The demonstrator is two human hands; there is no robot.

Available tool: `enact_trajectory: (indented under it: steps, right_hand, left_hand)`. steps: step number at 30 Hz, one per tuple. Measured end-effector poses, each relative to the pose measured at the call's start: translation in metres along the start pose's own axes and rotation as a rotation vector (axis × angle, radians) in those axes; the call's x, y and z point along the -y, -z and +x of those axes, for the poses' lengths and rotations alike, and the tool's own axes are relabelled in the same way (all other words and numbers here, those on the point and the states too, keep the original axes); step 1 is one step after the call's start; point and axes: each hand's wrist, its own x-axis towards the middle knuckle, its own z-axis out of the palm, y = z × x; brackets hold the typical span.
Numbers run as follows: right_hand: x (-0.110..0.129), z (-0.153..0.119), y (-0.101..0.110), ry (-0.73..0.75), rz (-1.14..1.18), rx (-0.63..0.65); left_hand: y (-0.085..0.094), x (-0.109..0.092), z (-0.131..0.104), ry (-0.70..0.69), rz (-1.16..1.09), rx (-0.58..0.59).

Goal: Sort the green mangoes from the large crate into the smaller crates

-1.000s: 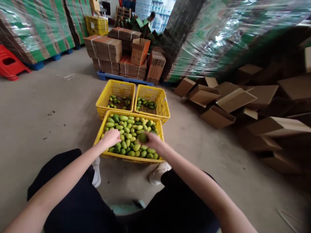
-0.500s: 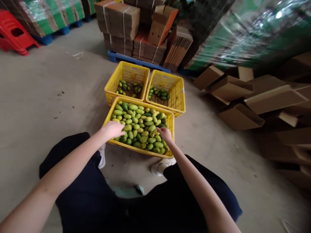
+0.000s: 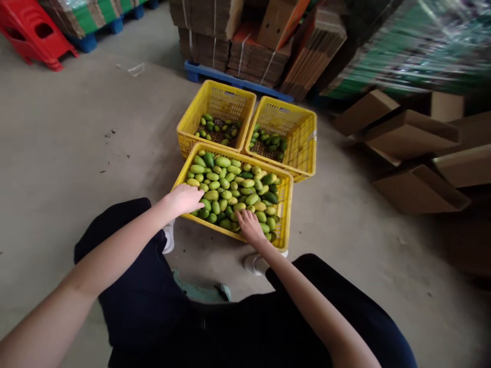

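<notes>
A yellow crate point(image 3: 289, 214) full of small green and yellow-green fruits point(image 3: 226, 185) stands on the floor between my feet. Over its left part is my left hand point(image 3: 185, 198), palm down with the fingers apart, resting at the fruits. My right hand point(image 3: 250, 226) lies on the fruits near the front edge, its fingers spread and bent down onto them. Neither hand shows a fruit lifted from the pile. Behind stand a left rear crate point(image 3: 183, 134) and a right rear crate point(image 3: 311, 134), both yellow, each with some green fruits at the bottom.
Flattened cartons point(image 3: 209, 51) are stacked on a blue pallet point(image 3: 238, 82) behind the crates. Open cardboard boxes point(image 3: 412, 135) lie at the right. A red stool point(image 3: 36, 30) stands at the upper left. My knees flank the front crate.
My right hand has moved left and toward the front edge, and its fingers have opened. My left hand stays over the left side. The view has shifted, so the crates appear further right.
</notes>
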Motion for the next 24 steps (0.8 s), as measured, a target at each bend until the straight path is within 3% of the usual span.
enact_trajectory:
  steps: [4,8,11,14,17,20,22,24]
  right_hand:
    - [-0.002,0.006,0.008,-0.120,0.130,-0.060]
    - [0.013,0.004,0.036,-0.152,0.582,-0.224]
    - [0.030,-0.001,0.063,-0.110,0.933,-0.262]
    - [0.039,-0.007,0.083,-0.137,1.179,-0.156]
    - [0.040,-0.012,0.093,-0.206,1.375,-0.021]
    - [0.038,-0.015,0.095,-0.255,1.480,0.078]
    - [0.035,-0.016,0.094,-0.252,1.499,0.095]
    - [0.027,-0.015,0.092,-0.254,1.480,0.040]
  left_hand:
    - [-0.015,0.005,0.000,-0.008,-0.275,-0.142]
    - [-0.035,-0.018,-0.007,-0.048,-0.487,-0.276]
    - [-0.045,-0.048,-0.016,-0.148,-0.838,-0.250]
    - [-0.045,-0.071,-0.023,-0.200,-0.952,-0.167]
    - [-0.042,-0.080,-0.026,-0.280,-0.702,-0.163]
    - [-0.037,-0.082,-0.026,-0.347,-0.197,-0.071]
    - [-0.030,-0.083,-0.026,-0.371,0.117,0.011]
    - [-0.018,-0.081,-0.024,-0.365,0.268,-0.013]
